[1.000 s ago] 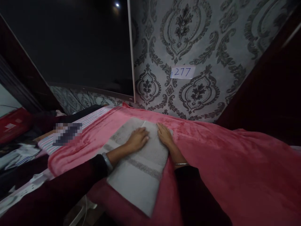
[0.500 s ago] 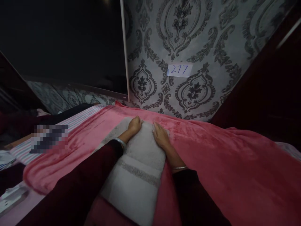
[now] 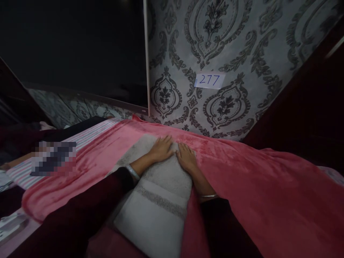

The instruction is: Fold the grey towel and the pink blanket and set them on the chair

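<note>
A folded grey-white towel (image 3: 158, 204) with a woven band lies on a pink fleece blanket (image 3: 249, 186). My left hand (image 3: 161, 149) rests flat on the towel's far end, fingers stretched out. My right hand (image 3: 186, 158) lies flat beside it on the towel's far right part, fingers together and extended. The two hands almost touch. Both arms wear dark red sleeves and a bangle at the wrist.
Patterned grey wallpaper (image 3: 215, 46) rises behind the blanket, with a paper label reading 277 (image 3: 209, 80). A dark screen (image 3: 75, 50) stands at the left. A striped sheet (image 3: 94, 130) shows under the blanket's left edge. Dark furniture (image 3: 309, 107) stands at the right.
My left hand was curled in a fist at the towel's far edge; now it lies flat and open next to my right hand. The right hand has barely moved.
</note>
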Demonstrator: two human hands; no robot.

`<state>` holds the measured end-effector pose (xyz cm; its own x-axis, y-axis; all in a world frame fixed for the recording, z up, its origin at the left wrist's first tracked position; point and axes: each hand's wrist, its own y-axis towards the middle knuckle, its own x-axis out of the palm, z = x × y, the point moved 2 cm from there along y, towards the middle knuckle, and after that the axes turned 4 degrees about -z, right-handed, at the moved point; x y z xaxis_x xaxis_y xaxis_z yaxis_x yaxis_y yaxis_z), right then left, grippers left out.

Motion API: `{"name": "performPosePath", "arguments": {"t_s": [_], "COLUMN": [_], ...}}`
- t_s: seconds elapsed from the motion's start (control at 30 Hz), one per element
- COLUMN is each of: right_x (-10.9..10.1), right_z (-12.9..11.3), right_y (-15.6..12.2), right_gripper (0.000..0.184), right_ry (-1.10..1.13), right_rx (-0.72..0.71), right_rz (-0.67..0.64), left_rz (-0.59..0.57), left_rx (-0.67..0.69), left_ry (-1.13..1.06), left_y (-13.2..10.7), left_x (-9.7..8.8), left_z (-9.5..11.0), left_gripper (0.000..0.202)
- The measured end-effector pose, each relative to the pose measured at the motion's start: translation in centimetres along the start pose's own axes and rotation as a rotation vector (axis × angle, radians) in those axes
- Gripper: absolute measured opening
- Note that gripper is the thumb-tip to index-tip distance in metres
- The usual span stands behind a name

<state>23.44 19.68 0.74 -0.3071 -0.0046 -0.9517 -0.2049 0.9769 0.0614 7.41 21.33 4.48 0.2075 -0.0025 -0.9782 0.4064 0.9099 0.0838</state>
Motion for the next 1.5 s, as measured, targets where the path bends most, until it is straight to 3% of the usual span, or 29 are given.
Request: {"name": "performPosePath", "arguments": {"t_s": [0.1,0.3,0.53,0.67,0.87,0.97,1.1,1.2,1.3,1.5], "right_x": [0.1,0.3,-0.7,-1.7,-0.3,0.1,-0.3,-0.1,0.8,3.1], "right_z": [0.0,0.1,-0.9,-1.9,-2.8,-3.1,-3.0,-2.4,-1.4,-2.5], "right_y": [-0.1,-0.2,-0.5,-2.3,-6.5,-7.3,-8.6,-11.2,-15.3,-22.7], "right_gripper": [0.059,0.058,0.059,0.062,0.066,0.064,0.063,0.063,0.065,0.066], "right_ry": [-0.020,-0.057,-0.077,-0.077,-0.051,-0.032,-0.016,0.002,0.106,0.492], "right_rx": [-0.004,-0.007,0.047,0.150,0.093,0.105,0.122,0.106,0.109,0.125], "right_rz": [-0.003,-0.015,-0.057,-0.054,-0.055,-0.064,-0.085,-0.089,-0.057,0.199], "left_rz": [-0.142,-0.125,-0.164,-0.178,-0.128,-0.162,-0.220,-0.227,-0.203,-0.133], "left_rx": [0.070,0.060,0.041,0.032,0.154,0.129,0.106,0.117,0.204,0.397], "left_ry": [0.026,0.013,0.035,0.048,0.031,0.032,0.034,0.041,0.049,0.070], "left_y": [-0.9,-0.9,-1.3,-1.7,-3.4,-3.7,-4.3,-6.8,-11.2,-19.3], "left_x": [1.7,2.8,1.6,0.3,1.1,1.3,0.3,-0.6,-0.8,0.1], "left_z": [-0.5,-1.3,-0.6,-0.1,-0.5,-0.6,-0.3,-0.3,-1.0,-3.3], "left_gripper": [0.071,0.075,0.072,0.068,0.062,0.064,0.065,0.065,0.063,0.061]}}
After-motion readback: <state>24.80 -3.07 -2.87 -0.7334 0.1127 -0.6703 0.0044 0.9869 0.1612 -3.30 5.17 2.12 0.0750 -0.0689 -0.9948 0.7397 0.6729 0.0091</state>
